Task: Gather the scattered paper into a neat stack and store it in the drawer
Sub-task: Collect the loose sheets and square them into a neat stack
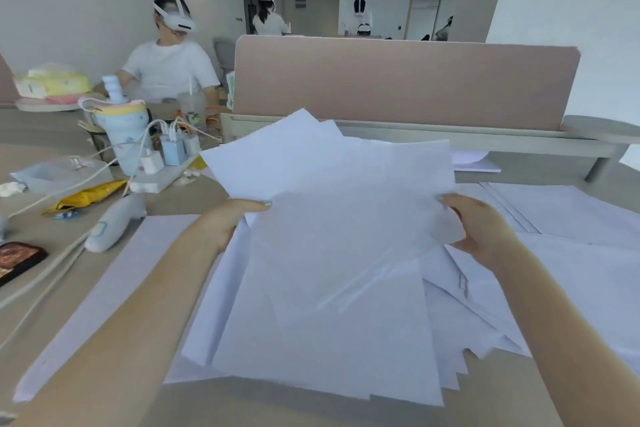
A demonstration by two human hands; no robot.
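Observation:
An untidy bundle of white paper sheets (332, 236) is lifted off the desk in front of me, its corners fanned out at different angles. My left hand (230, 218) grips the bundle's left edge, thumb on top. My right hand (478, 225) grips the right edge the same way. More loose sheets (571, 215) lie spread on the desk at the right, and one sheet (114, 288) lies flat at the left under my forearm. No drawer is in view.
A pink desk divider (398, 80) stands behind the paper. At the left are a pastel cup (124, 135), chargers with cables (173, 149), a yellow snack wrapper (83, 199), a white controller (114, 222) and a dark phone (17, 260). A person in a headset sits beyond.

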